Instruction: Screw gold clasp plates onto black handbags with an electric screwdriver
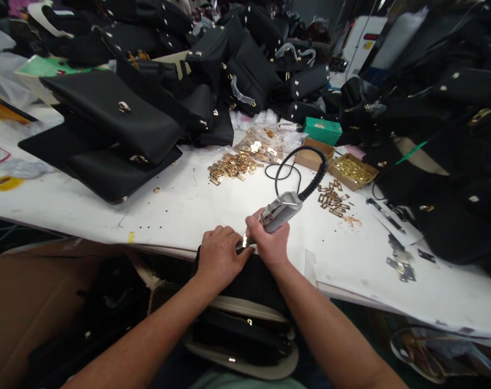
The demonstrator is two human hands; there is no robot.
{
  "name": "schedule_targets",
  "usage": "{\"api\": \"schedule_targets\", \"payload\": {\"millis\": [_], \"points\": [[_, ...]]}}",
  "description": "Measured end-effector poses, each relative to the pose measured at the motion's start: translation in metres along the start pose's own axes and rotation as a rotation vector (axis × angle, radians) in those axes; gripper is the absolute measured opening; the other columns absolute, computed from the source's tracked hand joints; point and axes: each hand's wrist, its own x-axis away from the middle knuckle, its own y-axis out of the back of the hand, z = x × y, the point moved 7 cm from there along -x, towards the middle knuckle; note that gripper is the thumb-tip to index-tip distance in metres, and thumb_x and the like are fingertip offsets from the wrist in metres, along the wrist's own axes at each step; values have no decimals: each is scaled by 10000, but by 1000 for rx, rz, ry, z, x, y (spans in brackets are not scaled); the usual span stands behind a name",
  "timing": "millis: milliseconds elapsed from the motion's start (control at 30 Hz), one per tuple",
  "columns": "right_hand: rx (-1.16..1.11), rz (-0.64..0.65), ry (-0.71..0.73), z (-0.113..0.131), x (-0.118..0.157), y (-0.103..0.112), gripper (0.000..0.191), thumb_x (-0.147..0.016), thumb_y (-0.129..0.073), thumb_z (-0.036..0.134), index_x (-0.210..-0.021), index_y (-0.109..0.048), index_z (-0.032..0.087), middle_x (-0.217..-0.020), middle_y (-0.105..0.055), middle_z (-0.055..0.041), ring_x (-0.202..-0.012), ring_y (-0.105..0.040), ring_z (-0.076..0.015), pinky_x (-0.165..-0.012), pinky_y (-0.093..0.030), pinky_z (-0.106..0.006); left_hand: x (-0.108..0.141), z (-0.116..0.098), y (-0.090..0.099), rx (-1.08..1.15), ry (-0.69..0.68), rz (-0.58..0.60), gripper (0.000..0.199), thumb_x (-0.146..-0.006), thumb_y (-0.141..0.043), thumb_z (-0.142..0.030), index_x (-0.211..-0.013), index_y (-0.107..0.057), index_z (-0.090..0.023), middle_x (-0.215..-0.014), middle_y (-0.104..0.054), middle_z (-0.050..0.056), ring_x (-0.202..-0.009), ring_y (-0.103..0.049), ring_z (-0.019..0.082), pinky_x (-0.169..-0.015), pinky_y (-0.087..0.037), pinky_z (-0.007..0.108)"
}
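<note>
Wrapped round a grey corded tool point(282, 209), my right hand point(272, 243) holds it tilted, with its tip down at the table's front edge. My left hand point(221, 256) presses on the black bag point(256, 283) just left of the tip, its fingers bent together and its thumb close to a small shiny metal piece point(245, 240). The bag hangs over the edge towards my lap, its light-rimmed opening facing up. What lies under my left palm is hidden.
Gold metal parts point(231, 166) lie in a pile on the white table point(176, 210). Further right are more metal plates point(332, 199), an open box of gold pieces point(353, 170) and a green box point(322, 129). Black bags point(115, 119) crowd the back and both sides.
</note>
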Motion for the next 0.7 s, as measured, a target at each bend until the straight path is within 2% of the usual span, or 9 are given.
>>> {"api": "schedule_targets", "payload": {"millis": [100,233,333,500,700], "points": [[50,44,3,4,-2,-3,327,-755,-787,408,-634,-584,182,-554,-571,15,-511,-506,-122,-511,-433,-257,-4,-2,-2,-30,71,79,197,-886,-644,-422,-911,-664,-228,-887,-697,57,-938,-625,289,-770,-405,417],[54,18,-31,0,-6,-1,332,-755,-774,423,-634,-583,180,-532,-562,22,-491,-500,-122,-503,-438,-258,-8,-5,-3,-83,175,192,228,-888,-577,-431,-883,-631,-210,-865,-699,64,-897,-653,294,-736,-419,401],[59,14,-43,-3,-7,2,347,-757,-776,458,-651,-595,181,-533,-568,22,-488,-502,-124,-501,-448,-259,-12,-7,-3,-89,230,239,240,-890,-545,-434,-937,-636,-217,-907,-708,76,-891,-669,295,-692,-423,376],[60,42,-28,-3,-6,1,342,-748,-788,463,-682,-616,176,-562,-590,13,-511,-522,-131,-515,-454,-259,-15,-9,-4,-57,253,285,264,-865,-564,-444,-1009,-646,-238,-956,-725,72,-906,-688,294,-627,-404,341],[37,26,-49,-8,-9,4,382,-754,-781,504,-670,-599,179,-545,-573,16,-492,-509,-129,-505,-449,-264,-11,-4,-9,-86,265,245,221,-879,-535,-434,-905,-623,-232,-890,-712,55,-868,-682,272,-624,-397,337]]}}
